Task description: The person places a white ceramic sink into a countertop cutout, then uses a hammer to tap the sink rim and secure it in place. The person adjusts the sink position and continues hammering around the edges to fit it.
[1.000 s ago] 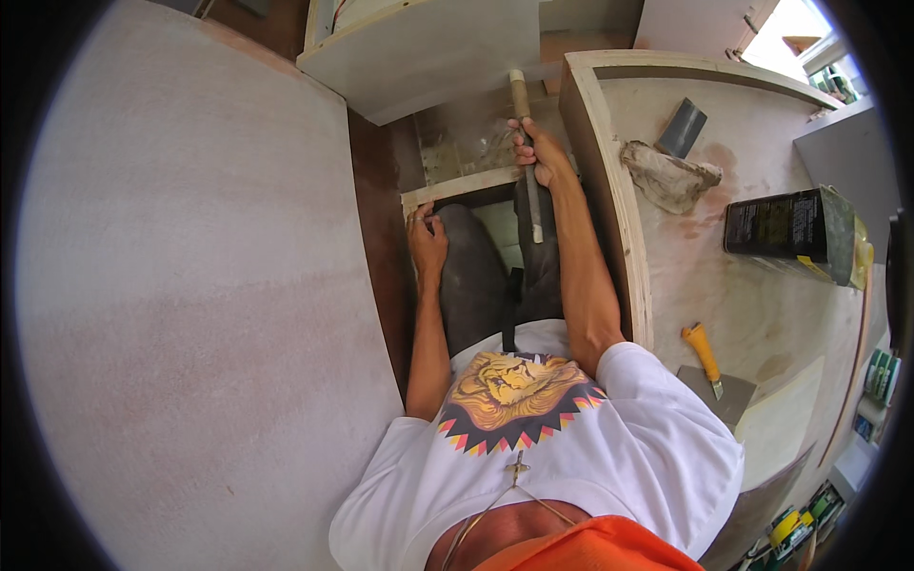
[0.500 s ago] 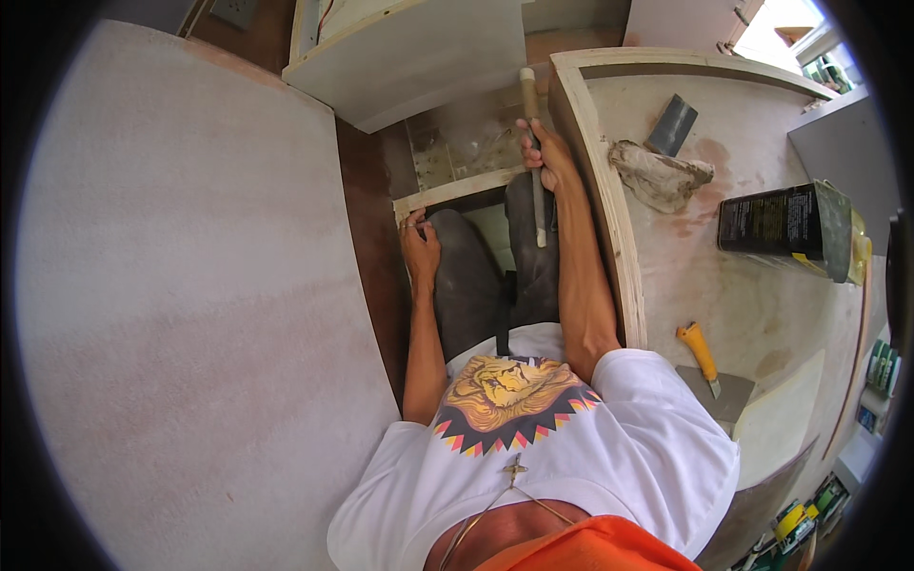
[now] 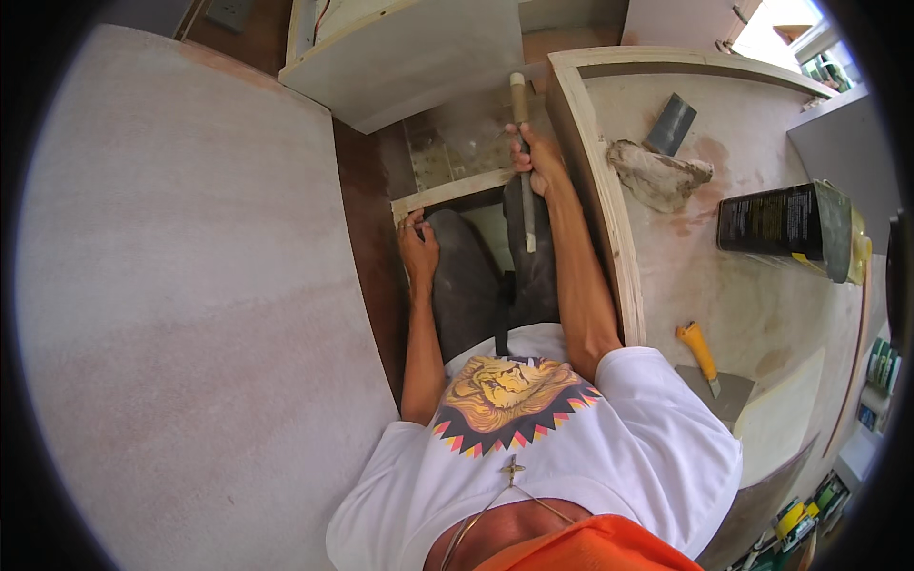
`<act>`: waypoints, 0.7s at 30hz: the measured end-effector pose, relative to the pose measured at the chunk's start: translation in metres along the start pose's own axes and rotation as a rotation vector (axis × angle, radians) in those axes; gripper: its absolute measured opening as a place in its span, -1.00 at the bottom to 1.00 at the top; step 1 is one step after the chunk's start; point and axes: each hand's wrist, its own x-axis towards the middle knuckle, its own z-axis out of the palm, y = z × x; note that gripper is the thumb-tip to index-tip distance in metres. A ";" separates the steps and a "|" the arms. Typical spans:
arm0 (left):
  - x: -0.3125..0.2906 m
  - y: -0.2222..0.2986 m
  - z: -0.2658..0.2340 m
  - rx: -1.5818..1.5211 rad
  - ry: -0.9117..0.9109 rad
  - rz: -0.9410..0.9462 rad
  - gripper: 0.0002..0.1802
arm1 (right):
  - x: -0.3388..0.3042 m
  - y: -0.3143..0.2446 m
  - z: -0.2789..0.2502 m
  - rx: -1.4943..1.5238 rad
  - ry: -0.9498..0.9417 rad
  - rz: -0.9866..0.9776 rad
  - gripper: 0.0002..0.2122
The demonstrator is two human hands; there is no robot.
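My right hand [image 3: 539, 160] is closed around a slim stick [image 3: 529, 214], tan with a pale end at the top, grey along its middle and pale at the lower tip. It stands out over my right knee, next to the wooden edge of the panel on the right. My left hand [image 3: 418, 252] has its fingers curled over the left corner of a pale wooden frame [image 3: 452, 193], beside my left knee. What its fingertips touch below the edge is hidden.
A large pale panel [image 3: 190, 276] fills the left side. On the framed board at right lie a dark grey block [image 3: 671, 125], a crumpled rag [image 3: 659, 175], a black tin [image 3: 790, 221] and a yellow-handled knife [image 3: 698, 348] over a grey sheet. A white box [image 3: 409, 62] stands ahead.
My right hand and the stick have shifted slightly left and a little nearer to me. My left hand stays at the frame's corner.
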 end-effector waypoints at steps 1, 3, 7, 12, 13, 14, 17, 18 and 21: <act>0.001 -0.001 -0.001 -0.002 0.004 -0.014 -0.70 | -0.002 0.004 0.003 0.004 -0.008 0.015 -0.68; 0.001 0.001 -0.002 -0.014 0.003 -0.026 -0.70 | -0.001 0.009 0.004 -0.002 -0.062 0.071 -0.69; 0.000 0.003 -0.001 -0.022 -0.002 -0.003 -0.68 | 0.015 -0.004 0.007 -0.086 0.031 0.079 -0.70; 0.000 -0.004 0.000 -0.042 0.018 0.007 -0.69 | 0.007 0.003 0.004 -0.068 0.038 0.028 -0.71; 0.000 -0.007 0.000 -0.041 0.025 0.010 -0.70 | -0.002 0.004 0.002 -0.091 0.043 0.034 -0.71; 0.000 -0.005 0.002 -0.049 0.029 0.015 -0.70 | -0.009 0.001 -0.002 -0.118 0.054 0.035 -0.71; 0.001 0.001 0.002 -0.038 0.012 -0.017 -0.69 | -0.009 -0.005 -0.012 -0.129 0.093 0.055 -0.72; 0.003 0.000 0.001 -0.050 0.013 0.003 -0.69 | -0.004 -0.010 -0.008 -0.244 0.114 0.019 -0.73; 0.001 -0.004 -0.001 -0.068 0.007 0.021 -0.68 | 0.010 -0.015 -0.006 -0.539 0.190 -0.083 -0.74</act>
